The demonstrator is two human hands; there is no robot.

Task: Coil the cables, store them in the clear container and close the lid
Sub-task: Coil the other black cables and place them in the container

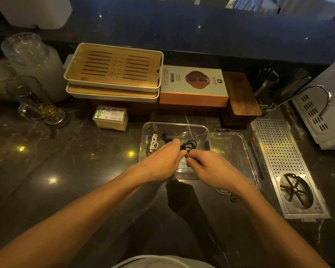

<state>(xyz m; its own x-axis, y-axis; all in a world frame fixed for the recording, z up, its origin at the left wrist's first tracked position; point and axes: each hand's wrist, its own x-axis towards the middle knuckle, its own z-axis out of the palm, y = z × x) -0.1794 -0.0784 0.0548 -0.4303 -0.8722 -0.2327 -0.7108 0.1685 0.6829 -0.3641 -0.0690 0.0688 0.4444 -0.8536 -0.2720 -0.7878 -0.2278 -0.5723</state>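
The clear container (182, 127) sits open on the dark marble counter in front of me. Inside it at the left lies a coiled white cable (154, 142), with another black cable (165, 137) beside it. Over the container, my left hand (163, 161) and my right hand (211, 167) meet, both pinching a coiled black cable (190, 145). Its loops stick out beyond my fingertips. The clear lid (232, 149) lies flat on the counter just right of the container, partly under my right wrist.
Behind the container stand stacked bamboo tea trays (114, 70), an orange-and-white box (193, 86) and a dark wooden box (240, 95). A small toothpick box (110, 118) sits at the left. A perforated metal drain with a rinser (286, 163) lies right of the lid, and glassware (31, 74) stands far left.
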